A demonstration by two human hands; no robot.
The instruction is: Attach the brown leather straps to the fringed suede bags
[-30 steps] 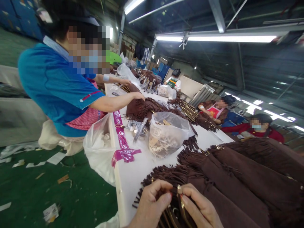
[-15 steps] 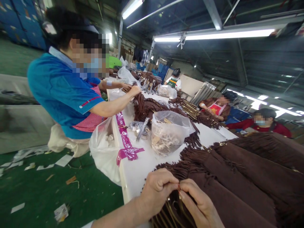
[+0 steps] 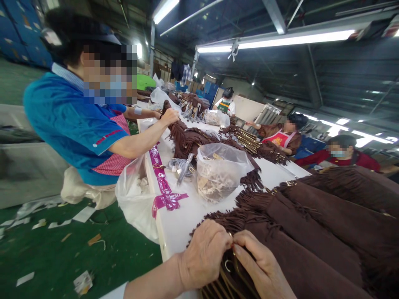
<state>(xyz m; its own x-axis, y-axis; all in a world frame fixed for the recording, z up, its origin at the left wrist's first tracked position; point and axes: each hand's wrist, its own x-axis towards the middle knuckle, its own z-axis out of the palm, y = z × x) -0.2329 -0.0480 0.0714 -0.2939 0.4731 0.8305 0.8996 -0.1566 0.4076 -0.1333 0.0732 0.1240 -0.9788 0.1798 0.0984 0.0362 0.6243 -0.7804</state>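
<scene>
My left hand (image 3: 204, 254) and my right hand (image 3: 263, 268) meet at the bottom of the head view, both pinched on a small gold metal fitting at the top of a brown fringed suede bag (image 3: 299, 265). The fingertips touch each other over the fitting. Gold strap hardware (image 3: 229, 276) shows just below my fingers. More brown fringed bags (image 3: 339, 207) lie stacked to the right on the white table (image 3: 183, 220).
A person in a blue shirt (image 3: 77, 124) stands left of the table, lifting a fringed piece (image 3: 176, 128). A clear plastic bag of tags (image 3: 218, 172), a magenta ribbon (image 3: 162, 187) and a hanging white bag (image 3: 135, 199) lie ahead. Other workers (image 3: 282, 135) sit on the far side.
My two hands have closed together from apart into a joint pinch on the fitting. The person in blue has raised a fringed piece off the pile.
</scene>
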